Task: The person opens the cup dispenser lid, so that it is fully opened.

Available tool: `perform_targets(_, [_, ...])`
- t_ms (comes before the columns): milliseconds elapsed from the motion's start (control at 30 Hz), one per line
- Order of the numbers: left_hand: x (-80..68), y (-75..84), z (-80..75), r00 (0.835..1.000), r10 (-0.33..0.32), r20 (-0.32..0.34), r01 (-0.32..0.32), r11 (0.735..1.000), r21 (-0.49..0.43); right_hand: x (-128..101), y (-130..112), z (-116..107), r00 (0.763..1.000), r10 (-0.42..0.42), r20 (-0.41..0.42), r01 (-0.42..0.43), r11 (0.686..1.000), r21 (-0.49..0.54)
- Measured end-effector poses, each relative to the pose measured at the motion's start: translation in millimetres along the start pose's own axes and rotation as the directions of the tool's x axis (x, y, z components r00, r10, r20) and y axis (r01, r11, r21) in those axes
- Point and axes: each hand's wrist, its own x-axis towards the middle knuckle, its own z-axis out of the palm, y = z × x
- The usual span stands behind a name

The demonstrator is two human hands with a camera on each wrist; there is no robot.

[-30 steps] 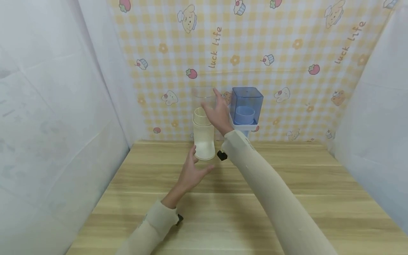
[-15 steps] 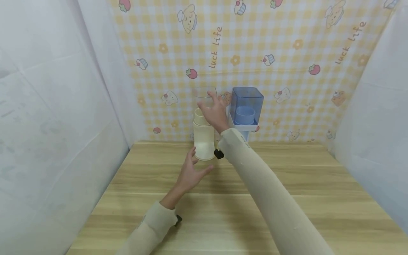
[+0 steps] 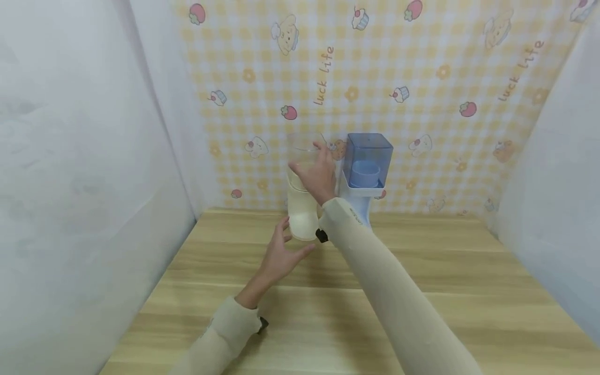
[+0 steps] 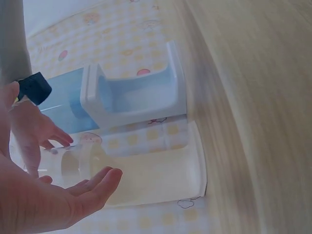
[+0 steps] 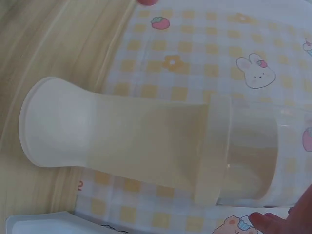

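A cream stand (image 3: 302, 213) with a flared foot stands upright at the table's back, topped by a clear round cover (image 3: 304, 140). My right hand (image 3: 319, 173) grips that cover, thumb on the near side and fingers round the right. In the right wrist view, the clear cover (image 5: 251, 161) meets the cream collar (image 5: 214, 148), and only part of the hand shows at the lower right corner. Low in front of the stand's foot, my left hand (image 3: 279, 256) is spread and holds nothing. Whether its fingertips touch the foot, I cannot tell.
Just right of the cream stand is a similar blue stand (image 3: 358, 205) with a square see-through blue cover (image 3: 369, 156). A patterned yellow check cloth (image 3: 412, 67) hangs behind both. White sheets (image 3: 94, 156) close off the sides of the wooden table (image 3: 445, 271).
My right hand's fingers have drawn in round the clear cover. The head view has shifted slightly, so the background sits a little lower and farther right. My left hand has hardly moved.
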Motion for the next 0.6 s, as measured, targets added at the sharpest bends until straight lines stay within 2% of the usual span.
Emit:
perform_targets(200, [-6.7, 8.5, -7.3, 1.000, 0.025, 0.005, -0.025, 1.000, -0.008, -1.9, 1.8, 7.6, 0.998, -0.018, -0.061, 0.018, 1.000, -0.003])
perform_targets(367, [-9.5, 10.5, -12.3, 1.000, 0.016, -0.023, -0.016, 1.000, 0.008, -2.3, 4.7, 7.4, 0.995, -0.038, -0.089, 0.038, 0.999, -0.004])
perform_targets(600, [-12.9, 9.8, -24.1, 1.000, -0.001, -0.025, 0.001, 1.000, 0.013, -4.7, -0.3, 2.3, 0.997, -0.055, -0.047, 0.057, 0.998, 0.030])
